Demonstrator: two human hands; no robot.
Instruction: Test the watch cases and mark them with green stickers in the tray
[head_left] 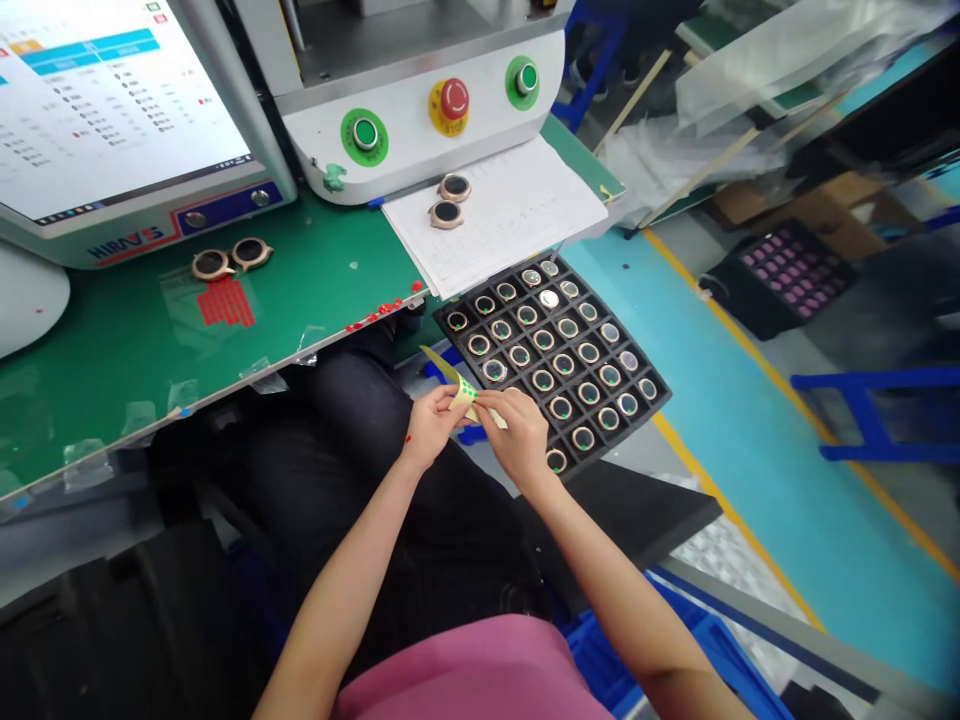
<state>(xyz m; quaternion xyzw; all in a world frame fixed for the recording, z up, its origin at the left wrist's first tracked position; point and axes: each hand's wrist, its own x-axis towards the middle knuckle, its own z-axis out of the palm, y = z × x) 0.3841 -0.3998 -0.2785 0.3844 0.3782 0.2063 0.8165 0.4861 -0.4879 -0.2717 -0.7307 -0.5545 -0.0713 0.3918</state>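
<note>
Both my hands meet over my lap, in front of a black compartment tray [654, 400] filled with several round ring-shaped parts. My left hand [429, 425] pinches a yellowish backing strip [450, 377] that carries small green dot stickers. My right hand [519, 432] is closed in a pinch on the same strip's lower end, its fingertips touching the sticker area. The tray lies just right of and behind my right hand.
A green work mat [135, 340] holds two rose-gold watch cases [229, 258] and red stickers. Two more cases [448, 201] rest on a paper sheet [525, 205]. Behind stand a monitor [112, 100] and a machine with green buttons and a red stop button [453, 100].
</note>
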